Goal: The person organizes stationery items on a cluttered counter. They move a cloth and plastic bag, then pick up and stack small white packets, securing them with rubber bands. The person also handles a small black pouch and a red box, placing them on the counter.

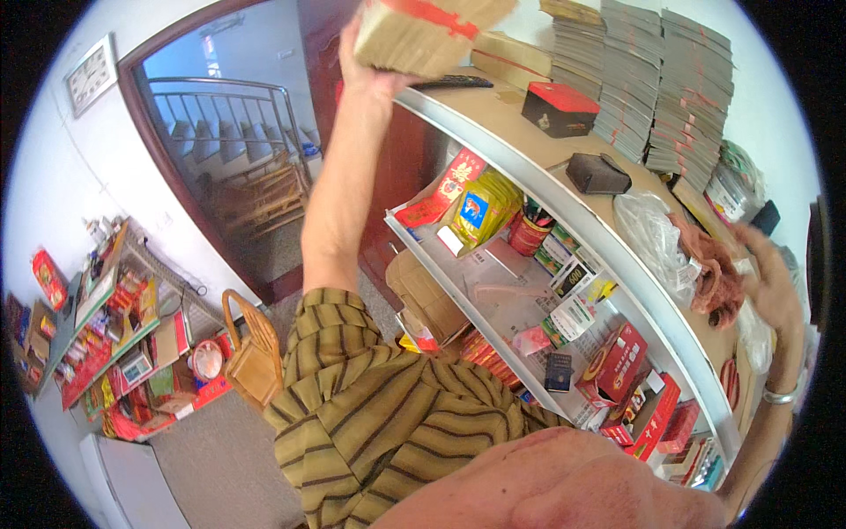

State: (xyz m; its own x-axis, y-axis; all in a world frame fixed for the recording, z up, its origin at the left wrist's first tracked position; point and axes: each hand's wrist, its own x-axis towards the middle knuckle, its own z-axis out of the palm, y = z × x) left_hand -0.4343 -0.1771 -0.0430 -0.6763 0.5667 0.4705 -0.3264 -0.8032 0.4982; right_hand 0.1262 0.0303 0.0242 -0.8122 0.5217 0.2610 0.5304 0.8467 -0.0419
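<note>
My left hand (370, 73) is raised at the top of the view, shut on a thick bundle of brown paper or card (413, 40) with a red band around it. The bundle is held at the far end of the shelf unit's top and is cut off by the picture's edge. On the right, my right hand (773, 284) is blurred, its fingers apart with nothing seen in them. It hovers beside a reddish-brown cloth (714, 284) and a clear plastic bag (648, 225). A bracelet (780, 397) circles that wrist.
Tall stacks of grey card (687, 92) stand against the wall. A red-and-black box (562, 109) and a dark case (598, 173) sit on the shelf top. Packets (486, 205) and cartons (618, 364) fill the shelf below. A wicker basket (254, 364) is at left, near the doorway.
</note>
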